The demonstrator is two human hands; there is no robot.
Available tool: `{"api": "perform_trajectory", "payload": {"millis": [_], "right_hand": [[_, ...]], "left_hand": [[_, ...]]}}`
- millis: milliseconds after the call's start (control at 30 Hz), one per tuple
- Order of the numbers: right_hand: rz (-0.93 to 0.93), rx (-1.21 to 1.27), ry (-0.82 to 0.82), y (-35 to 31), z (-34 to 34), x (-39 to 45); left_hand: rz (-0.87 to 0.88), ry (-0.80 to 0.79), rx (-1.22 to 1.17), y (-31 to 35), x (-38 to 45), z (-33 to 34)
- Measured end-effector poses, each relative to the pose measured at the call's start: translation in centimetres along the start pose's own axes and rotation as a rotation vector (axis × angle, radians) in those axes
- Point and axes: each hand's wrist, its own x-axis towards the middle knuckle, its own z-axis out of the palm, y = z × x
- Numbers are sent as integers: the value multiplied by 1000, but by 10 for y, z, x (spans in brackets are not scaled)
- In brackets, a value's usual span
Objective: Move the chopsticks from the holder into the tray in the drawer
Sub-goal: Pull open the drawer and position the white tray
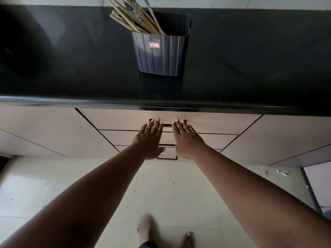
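My left hand (pixel 149 140) and right hand (pixel 187 138) reached flat-fingered, holding nothing, toward the closed beige top drawer (pixel 206 120). The patterned wooden chopsticks (pixel 136 17) stood in the ribbed grey holder (pixel 159 54) near the black counter's back edge. Next, grasp the handle and pull.

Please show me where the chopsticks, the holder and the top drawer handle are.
chopsticks (pixel 136 18), head view, on the middle of the bundle.
holder (pixel 161 54), head view, on its ribbed front wall.
top drawer handle (pixel 167 124), head view, on the bar between the hands.
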Motion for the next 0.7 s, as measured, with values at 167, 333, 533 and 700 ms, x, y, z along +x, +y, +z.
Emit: {"api": "perform_trajectory", "payload": {"millis": [167, 333, 533, 700], "right_hand": [[-1, 71, 103, 3, 15, 2], [10, 106, 152, 2, 22, 2], [13, 124, 173, -1, 22, 0], [-12, 130, 164, -2, 25, -12]], "left_hand": [[-20, 77, -5, 4, -2, 14], [-31, 108, -27, 5, -4, 16], [-42, 117, -54, 9, -6, 15], [-55, 121, -59, 14, -19, 24]]}}
